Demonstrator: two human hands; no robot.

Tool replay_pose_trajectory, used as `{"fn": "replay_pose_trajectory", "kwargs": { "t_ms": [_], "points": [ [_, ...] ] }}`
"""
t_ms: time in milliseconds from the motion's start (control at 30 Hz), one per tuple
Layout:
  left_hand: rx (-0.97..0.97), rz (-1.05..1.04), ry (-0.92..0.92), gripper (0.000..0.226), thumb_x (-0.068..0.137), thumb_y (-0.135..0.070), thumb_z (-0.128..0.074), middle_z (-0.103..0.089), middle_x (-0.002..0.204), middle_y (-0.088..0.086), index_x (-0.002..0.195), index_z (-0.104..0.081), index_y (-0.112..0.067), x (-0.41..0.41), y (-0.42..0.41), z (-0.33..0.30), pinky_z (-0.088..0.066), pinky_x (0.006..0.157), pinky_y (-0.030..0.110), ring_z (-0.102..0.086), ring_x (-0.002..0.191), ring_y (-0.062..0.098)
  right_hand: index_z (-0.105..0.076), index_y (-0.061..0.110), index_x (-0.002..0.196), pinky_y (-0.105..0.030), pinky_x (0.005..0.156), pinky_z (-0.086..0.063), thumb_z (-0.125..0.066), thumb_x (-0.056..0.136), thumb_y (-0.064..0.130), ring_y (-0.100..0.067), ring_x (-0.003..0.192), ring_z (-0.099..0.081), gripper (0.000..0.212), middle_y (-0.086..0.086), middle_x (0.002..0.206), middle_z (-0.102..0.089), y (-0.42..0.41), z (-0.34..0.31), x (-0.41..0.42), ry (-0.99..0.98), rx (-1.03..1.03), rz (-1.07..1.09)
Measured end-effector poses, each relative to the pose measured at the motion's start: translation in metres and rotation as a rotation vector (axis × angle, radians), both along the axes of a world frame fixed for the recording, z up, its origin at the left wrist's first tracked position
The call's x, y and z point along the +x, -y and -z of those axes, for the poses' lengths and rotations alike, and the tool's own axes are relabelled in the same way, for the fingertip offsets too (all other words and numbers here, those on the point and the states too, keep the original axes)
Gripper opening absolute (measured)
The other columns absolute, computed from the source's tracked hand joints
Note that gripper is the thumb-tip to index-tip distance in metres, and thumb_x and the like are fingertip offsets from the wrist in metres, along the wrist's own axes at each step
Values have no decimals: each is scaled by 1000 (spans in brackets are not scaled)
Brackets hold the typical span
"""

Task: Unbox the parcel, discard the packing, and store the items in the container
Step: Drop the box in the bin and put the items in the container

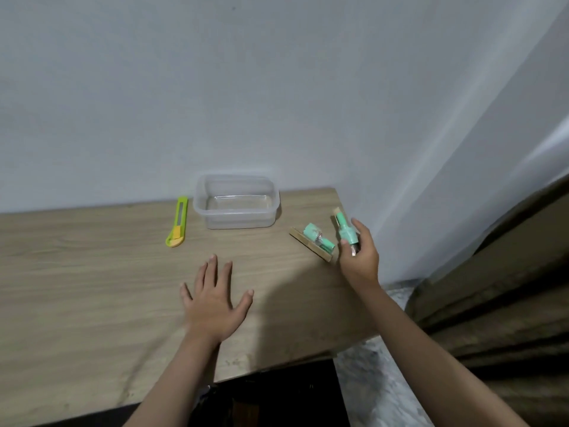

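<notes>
Against wall, clear container (236, 201) (nothing inside)

Matt wood-grain table (92, 272), glossy clear plastic container (236, 202), plastic cutter (177, 221).

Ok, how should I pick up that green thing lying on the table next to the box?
Probably come from above and pinch the green packet across its narrow middle, thumb on one long side, fingers on the other. It lies flat and slanted on the table, with its long sides free. The left hand is empty; the right hand already holds another packet.
</notes>
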State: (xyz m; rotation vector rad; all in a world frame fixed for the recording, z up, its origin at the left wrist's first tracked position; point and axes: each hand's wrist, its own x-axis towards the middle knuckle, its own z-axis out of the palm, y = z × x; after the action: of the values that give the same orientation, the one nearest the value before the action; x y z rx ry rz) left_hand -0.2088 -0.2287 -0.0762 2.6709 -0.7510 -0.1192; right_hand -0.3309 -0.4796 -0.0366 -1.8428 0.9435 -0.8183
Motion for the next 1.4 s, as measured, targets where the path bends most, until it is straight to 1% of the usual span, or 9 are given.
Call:
{"fn": "replay_pose_trajectory", "kwargs": {
  "t_ms": [100, 200, 300, 467, 600, 900, 1167, 1333, 1400],
  "points": [
    [-2, 0, -8, 78, 73, -73, -31, -11, 158, -4, 141, -28, -34, -1, -1, -1, -10, 110, 60, -7, 145, 17, -54, 21, 127, -27, 99, -43, -46, 91, 7, -14, 117, -53, 39, 1, 129, -57, 10, -1, 18, -35, -15, -110],
    [-5, 1, -16, 79, 73, -73, -31, -12, 158, -4, 141, -29, -34, -1, -1, -4, -10, 110, 60, -7, 145, 17, -55, 19, 127, -25, 99, -38, -41, 93, 5, -19, 120, -50, 39, -3, 130, -57, 10, 0, 32, -129, -43, -184],
    [-2, -1, -25, 78, 73, -73, -31, -12, 158, -4, 140, -29, -34, -2, 0, -5, -10, 110, 60, -7, 145, 17, -53, 22, 129, -31, 101, -37, -48, 93, 22, -24, 122, -47, 36, -7, 126, -57, 5, 6, 38, -217, -74, -236],
    [1, 7, -27, 77, 74, -73, -31, -11, 158, -4, 141, -28, -34, -2, -1, -6, -10, 110, 60, -7, 145, 18, -37, 33, 137, -38, 102, -36, -74, 69, 48, -21, 126, -33, 79, -6, 129, -42, -1, 13, 34, -377, -88, -303],
    [-10, 6, -35, 77, 74, -72, -32, -10, 158, -4, 141, -28, -34, -3, 0, -7, -9, 111, 61, -6, 146, 18, -36, 33, 138, -42, 101, -41, -75, 70, 41, -25, 125, -37, 79, -6, 127, -45, -4, 19, 33, -367, -185, -263],
    [-3, 15, -35, 76, 78, -71, -33, -5, 159, -5, 143, -24, -33, -3, 0, -7, -7, 111, 60, -2, 146, 16, -49, 22, 131, -33, 68, -53, -76, 66, 23, -27, 86, -62, 71, -8, 109, -53, -12, 21, 37, -282, -437, -182],
    [16, 19, -24, 78, 78, -71, -29, -5, 159, -4, 145, -23, -31, -3, 0, -7, -7, 112, 58, 0, 146, 16, -44, 23, 132, -24, 85, -46, -78, 68, 18, -15, 101, -57, 73, -4, 119, -48, -15, -7, 63, -7, -230, -135],
    [20, 7, -28, 77, 79, -70, -31, -4, 159, -6, 145, -21, -33, -3, 0, -7, -8, 113, 55, -1, 146, 14, -42, 31, 131, 2, 78, -39, -76, 73, 21, 4, 97, -52, 68, 5, 120, -44, -21, -45, 94, 89, -186, -292],
    [9, 4, -25, 76, 78, -70, -33, -6, 159, -6, 145, -23, -33, -3, -1, -7, -8, 113, 56, -3, 146, 14, -41, 36, 130, 2, 78, -39, -76, 74, 23, 5, 102, -52, 67, 7, 120, -44, -25, -59, 110, 74, -133, -390]
  ]
}}
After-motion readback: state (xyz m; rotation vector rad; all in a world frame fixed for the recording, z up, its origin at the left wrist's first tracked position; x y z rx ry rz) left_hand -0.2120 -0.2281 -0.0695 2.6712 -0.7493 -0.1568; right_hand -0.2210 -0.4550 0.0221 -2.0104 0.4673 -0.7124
